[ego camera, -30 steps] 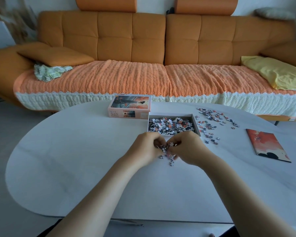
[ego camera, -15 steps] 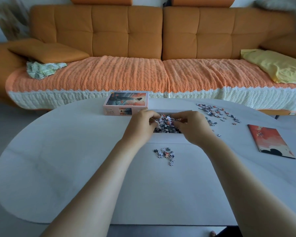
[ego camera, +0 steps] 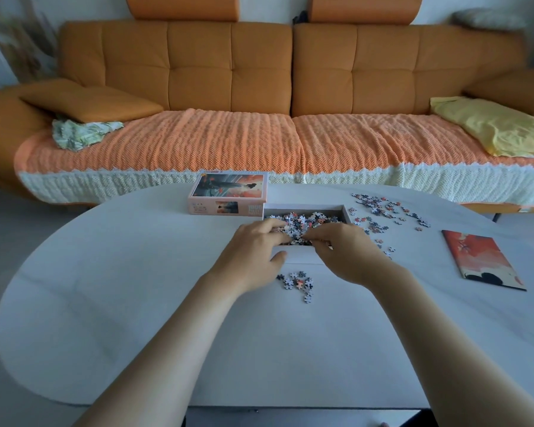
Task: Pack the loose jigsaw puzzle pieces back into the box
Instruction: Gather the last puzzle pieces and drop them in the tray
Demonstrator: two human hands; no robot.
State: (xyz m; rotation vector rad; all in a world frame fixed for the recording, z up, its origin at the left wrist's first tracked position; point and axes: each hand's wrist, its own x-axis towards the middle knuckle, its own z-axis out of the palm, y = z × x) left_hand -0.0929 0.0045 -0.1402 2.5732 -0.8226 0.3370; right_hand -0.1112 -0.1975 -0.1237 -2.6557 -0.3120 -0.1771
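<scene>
The open box tray [ego camera: 347,212] on the white table holds a heap of puzzle pieces [ego camera: 302,221]. My left hand [ego camera: 253,252] reaches over the tray's near wall, fingers stretched onto the heap and thumb spread away. My right hand [ego camera: 344,254] sits beside it, its loosely bent fingers resting on the same heap. A small cluster of loose pieces [ego camera: 299,282] lies on the table just in front of my hands. More loose pieces [ego camera: 383,211] are scattered to the right of the tray.
The box lid [ego camera: 228,195] with the picture stands to the left of the tray, touching it. A red picture sheet [ego camera: 481,260] lies flat at the right. The oval table [ego camera: 136,303] has an orange sofa [ego camera: 228,72] behind it.
Both hands lifted a bunch of pieces from the near cluster, carried it forward over the tray and lowered onto the heap. The near cluster is smaller.
</scene>
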